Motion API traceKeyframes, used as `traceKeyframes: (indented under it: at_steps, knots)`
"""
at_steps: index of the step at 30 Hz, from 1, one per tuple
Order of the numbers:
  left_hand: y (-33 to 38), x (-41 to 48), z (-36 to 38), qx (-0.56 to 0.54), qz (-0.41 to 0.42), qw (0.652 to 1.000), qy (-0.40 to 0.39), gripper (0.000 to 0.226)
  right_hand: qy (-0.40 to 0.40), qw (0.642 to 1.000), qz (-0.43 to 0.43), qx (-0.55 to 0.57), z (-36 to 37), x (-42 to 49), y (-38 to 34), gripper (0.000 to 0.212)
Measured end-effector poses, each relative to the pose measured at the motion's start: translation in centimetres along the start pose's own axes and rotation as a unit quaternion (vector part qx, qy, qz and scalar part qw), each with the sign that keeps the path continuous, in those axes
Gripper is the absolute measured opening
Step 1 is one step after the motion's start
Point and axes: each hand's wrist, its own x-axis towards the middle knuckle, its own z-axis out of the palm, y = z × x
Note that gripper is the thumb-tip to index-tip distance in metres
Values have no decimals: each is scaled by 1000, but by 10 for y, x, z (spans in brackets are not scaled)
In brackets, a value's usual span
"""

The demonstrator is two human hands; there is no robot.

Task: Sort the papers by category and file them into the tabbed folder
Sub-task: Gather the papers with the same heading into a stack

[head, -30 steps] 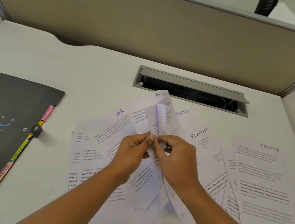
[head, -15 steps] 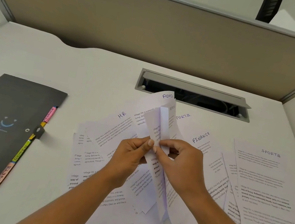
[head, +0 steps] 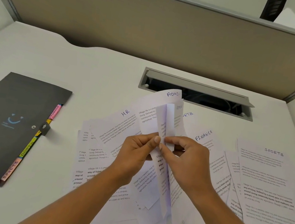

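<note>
Both hands hold a small bunch of curled ADMIN papers (head: 163, 114) upright above the desk centre. My left hand (head: 136, 153) pinches the sheets from the left and my right hand (head: 187, 159) pinches them from the right, thumbs almost touching. Beneath lies a loose spread of printed papers: an HR sheet (head: 117, 124), a FINANCE sheet (head: 210, 142) and a SPORTS sheet (head: 267, 175). The dark grey tabbed folder (head: 4, 123) lies closed at the left, with coloured tabs (head: 27, 146) along its right edge.
A grey cable tray (head: 196, 92) with its lid up is set into the white desk (head: 72, 64) behind the papers. A beige partition wall (head: 157, 25) closes the back, and another panel stands at the right.
The hands and the held sheets have stayed nearly in place. The fingers have shifted slightly on the papers. The camera has tilted a little, so everything sits slightly lower in view.
</note>
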Motion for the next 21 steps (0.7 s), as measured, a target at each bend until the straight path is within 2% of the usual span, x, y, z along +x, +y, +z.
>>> traceKeyframes:
  at_steps: [5, 14, 18, 21]
  knots:
    - [3, -3, 1, 9, 8, 1000, -8, 23, 7, 1000, -6, 6, -4, -2, -3, 31]
    - [9, -14, 4, 27, 6, 999, 16, 37, -7, 999, -8, 35, -13, -13, -14, 27]
    - [19, -20, 7, 27, 15, 999, 18, 28, -23, 999, -22, 24, -17, -19, -20, 19]
    - [29, -28, 13, 41, 36, 998, 14, 23, -13, 996, -77, -31, -19, -28, -27, 17]
